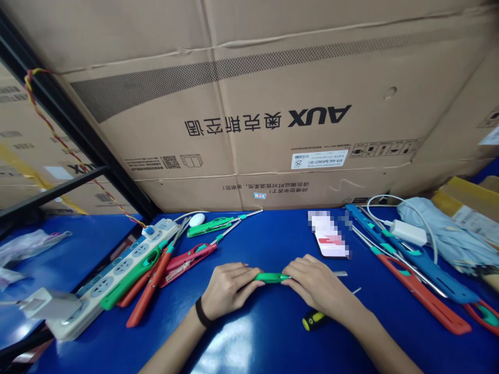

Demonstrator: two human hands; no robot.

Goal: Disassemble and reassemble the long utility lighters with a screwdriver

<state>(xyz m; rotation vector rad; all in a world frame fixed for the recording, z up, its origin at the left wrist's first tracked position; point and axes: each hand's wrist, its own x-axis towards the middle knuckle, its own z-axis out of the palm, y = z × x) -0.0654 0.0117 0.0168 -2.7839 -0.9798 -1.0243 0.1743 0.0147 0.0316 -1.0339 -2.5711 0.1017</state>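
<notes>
A green long-necked lighter [270, 278] is held level between my hands, just above the blue table. My left hand [231, 285], with a dark band at the wrist, pinches its left end between thumb and fingers. The fingers of my right hand [312, 283] close on the other end, where a bit of metal shows; the rest of that end is hidden. Under my right wrist lies a yellow and black screwdriver [313, 320], its shaft partly covered by the arm. A flat metal strip [340, 274] sticks out behind the right hand.
Long lighters in green and red [189, 262] lie at the left against a white power strip [122, 266]. Blue and red lighters [423, 293] lie at the right, near a white adapter [408, 232]. A phone [329, 240] lies behind my right hand. A large carton [249, 88] stands at the back.
</notes>
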